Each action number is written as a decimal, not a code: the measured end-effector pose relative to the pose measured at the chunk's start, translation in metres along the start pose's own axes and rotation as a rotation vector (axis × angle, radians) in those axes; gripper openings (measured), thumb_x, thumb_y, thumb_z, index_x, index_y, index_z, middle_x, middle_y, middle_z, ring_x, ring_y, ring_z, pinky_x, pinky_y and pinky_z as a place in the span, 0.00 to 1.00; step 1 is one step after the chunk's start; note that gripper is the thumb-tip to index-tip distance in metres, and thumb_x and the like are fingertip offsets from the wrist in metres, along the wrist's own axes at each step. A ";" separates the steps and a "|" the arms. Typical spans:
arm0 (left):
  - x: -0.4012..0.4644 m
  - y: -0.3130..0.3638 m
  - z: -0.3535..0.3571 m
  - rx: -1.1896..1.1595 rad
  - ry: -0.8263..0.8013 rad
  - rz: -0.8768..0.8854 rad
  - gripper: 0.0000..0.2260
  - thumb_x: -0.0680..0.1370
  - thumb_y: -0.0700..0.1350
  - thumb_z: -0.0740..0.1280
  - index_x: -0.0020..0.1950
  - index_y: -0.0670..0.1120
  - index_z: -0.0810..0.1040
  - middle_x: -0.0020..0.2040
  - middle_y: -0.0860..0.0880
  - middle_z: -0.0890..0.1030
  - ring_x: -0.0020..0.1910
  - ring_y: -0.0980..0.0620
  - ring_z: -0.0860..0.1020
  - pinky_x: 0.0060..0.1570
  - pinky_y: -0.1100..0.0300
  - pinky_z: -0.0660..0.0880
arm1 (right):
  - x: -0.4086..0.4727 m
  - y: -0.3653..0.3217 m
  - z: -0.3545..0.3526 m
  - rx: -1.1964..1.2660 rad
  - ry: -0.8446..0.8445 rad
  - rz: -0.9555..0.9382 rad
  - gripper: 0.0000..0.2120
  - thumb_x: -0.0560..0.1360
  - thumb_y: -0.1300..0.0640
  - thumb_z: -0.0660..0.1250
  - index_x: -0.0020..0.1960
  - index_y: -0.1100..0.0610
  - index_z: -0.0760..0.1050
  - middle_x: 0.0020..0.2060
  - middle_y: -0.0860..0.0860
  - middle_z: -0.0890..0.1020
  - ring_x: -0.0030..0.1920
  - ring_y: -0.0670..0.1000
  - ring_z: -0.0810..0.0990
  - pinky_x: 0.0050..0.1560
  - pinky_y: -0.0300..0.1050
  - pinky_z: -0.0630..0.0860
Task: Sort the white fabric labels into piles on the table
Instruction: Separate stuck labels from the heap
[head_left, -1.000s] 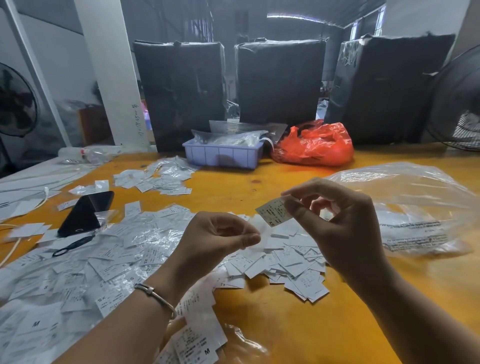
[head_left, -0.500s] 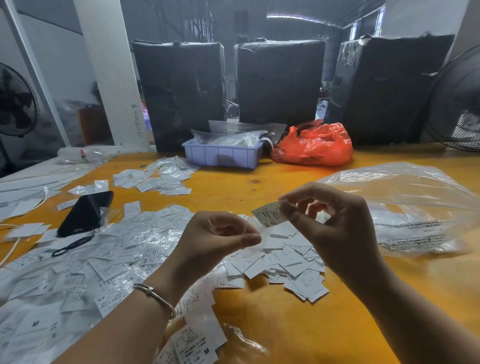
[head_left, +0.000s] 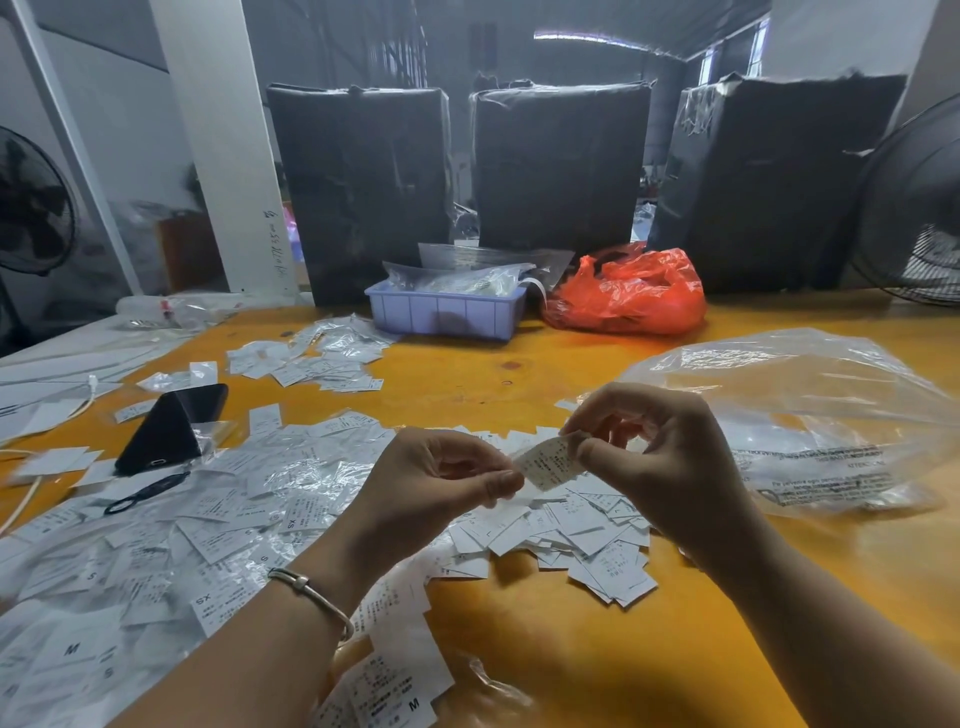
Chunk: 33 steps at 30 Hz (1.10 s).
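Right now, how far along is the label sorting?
Done: a small far pile and a pile under the hands look sorted. In hand: one label, pinched by the right hand, with the left hand at its edge. Left: the big loose spread of labels at left, so most remains.

Garment warehouse: black-wrapped bales (head_left: 561, 166), standing fan (head_left: 914, 202), label-strewn worktable (head_left: 519, 374).

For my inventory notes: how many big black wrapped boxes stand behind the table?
3: left black box, middle black box, right black box, in a row; more may be hidden.
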<state>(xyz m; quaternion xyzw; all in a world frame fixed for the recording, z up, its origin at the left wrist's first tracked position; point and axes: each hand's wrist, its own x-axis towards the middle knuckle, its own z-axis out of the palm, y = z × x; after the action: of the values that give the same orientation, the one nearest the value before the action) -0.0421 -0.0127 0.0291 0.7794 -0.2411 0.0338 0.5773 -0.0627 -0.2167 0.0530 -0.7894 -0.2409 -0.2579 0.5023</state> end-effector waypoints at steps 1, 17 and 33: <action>0.000 0.000 0.001 -0.002 -0.011 -0.006 0.12 0.67 0.48 0.74 0.43 0.41 0.85 0.39 0.45 0.85 0.36 0.52 0.81 0.38 0.62 0.79 | 0.000 0.001 0.002 -0.020 -0.012 0.001 0.10 0.66 0.70 0.71 0.36 0.56 0.82 0.31 0.51 0.82 0.33 0.53 0.75 0.33 0.51 0.73; 0.001 0.000 0.001 -0.105 -0.011 -0.039 0.07 0.69 0.43 0.73 0.45 0.41 0.83 0.39 0.48 0.85 0.37 0.55 0.82 0.38 0.68 0.76 | -0.003 0.002 0.009 -0.103 -0.035 0.036 0.08 0.69 0.66 0.73 0.44 0.54 0.84 0.35 0.45 0.83 0.35 0.45 0.78 0.33 0.35 0.74; 0.004 -0.002 -0.002 -0.100 0.035 -0.078 0.10 0.72 0.36 0.73 0.51 0.45 0.82 0.44 0.46 0.86 0.45 0.51 0.84 0.43 0.62 0.80 | 0.001 0.018 0.005 -0.121 -0.099 0.218 0.05 0.72 0.58 0.70 0.40 0.53 0.84 0.37 0.47 0.84 0.40 0.47 0.80 0.40 0.46 0.77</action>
<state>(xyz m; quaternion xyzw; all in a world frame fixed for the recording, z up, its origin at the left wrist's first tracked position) -0.0375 -0.0119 0.0288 0.7574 -0.2021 0.0128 0.6207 -0.0497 -0.2187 0.0397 -0.8516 -0.1620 -0.1767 0.4662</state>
